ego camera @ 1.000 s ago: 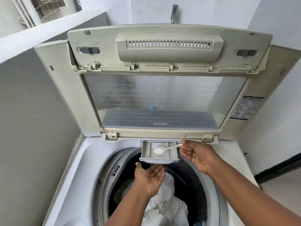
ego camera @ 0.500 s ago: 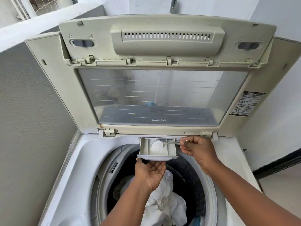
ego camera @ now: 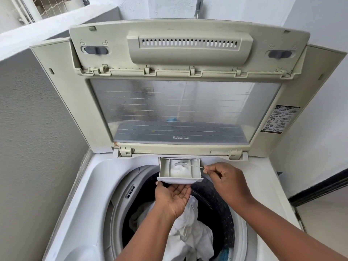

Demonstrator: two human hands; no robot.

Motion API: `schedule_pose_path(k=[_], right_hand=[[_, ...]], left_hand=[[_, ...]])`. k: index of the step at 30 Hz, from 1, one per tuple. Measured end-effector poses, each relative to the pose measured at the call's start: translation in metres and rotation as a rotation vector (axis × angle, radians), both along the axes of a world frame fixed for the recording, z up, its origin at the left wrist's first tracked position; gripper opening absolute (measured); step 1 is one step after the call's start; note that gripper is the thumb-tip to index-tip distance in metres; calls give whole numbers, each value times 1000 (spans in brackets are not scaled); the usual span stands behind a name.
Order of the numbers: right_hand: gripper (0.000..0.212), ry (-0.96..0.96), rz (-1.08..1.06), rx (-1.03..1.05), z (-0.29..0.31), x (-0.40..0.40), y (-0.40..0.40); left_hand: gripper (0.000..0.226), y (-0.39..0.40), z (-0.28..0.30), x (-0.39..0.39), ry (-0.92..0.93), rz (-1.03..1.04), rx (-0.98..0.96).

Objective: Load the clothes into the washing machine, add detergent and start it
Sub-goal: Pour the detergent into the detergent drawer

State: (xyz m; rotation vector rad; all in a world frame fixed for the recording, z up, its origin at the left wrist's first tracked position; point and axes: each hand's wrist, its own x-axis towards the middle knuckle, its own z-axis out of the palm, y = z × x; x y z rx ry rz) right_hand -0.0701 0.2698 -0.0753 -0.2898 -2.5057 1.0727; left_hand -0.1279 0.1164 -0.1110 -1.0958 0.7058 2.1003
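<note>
A home laundry corner, seen from where you stand.
You face a top-loading washing machine (ego camera: 79,185) wedged between a grey rendered wall (ego camera: 28,147) and white walls (ego camera: 316,91), a water tap (ego camera: 198,6) above its raised lid (ego camera: 188,91).

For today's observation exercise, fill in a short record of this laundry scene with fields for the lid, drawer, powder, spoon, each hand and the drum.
lid: lid raised, standing open behind the drum
drawer: detergent drawer pulled out over the drum
powder: white powder in the drawer's middle compartment
spoon: spoon tipped over that compartment
left hand: left hand palm up, fingers under the drawer front
right hand: right hand pinches the spoon handle
drum: white clothes inside
</note>
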Motion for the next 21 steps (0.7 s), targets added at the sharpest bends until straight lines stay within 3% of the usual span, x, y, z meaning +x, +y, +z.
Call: schedule_pose_path(k=[5, 14, 17, 21], right_hand=[[18, 92, 44, 166, -5, 6, -1], [17, 73, 23, 150, -4, 10, -4], [17, 41, -25, 75, 3, 10, -6], [19, 8, -124, -184, 22, 10, -9]], left_hand=[[80, 1, 0, 1, 6, 9, 14], [83, -1, 7, 4, 21, -3, -35], [85, -6, 14, 6, 25, -11, -71], [85, -17, 29, 10, 47, -1, -85]])
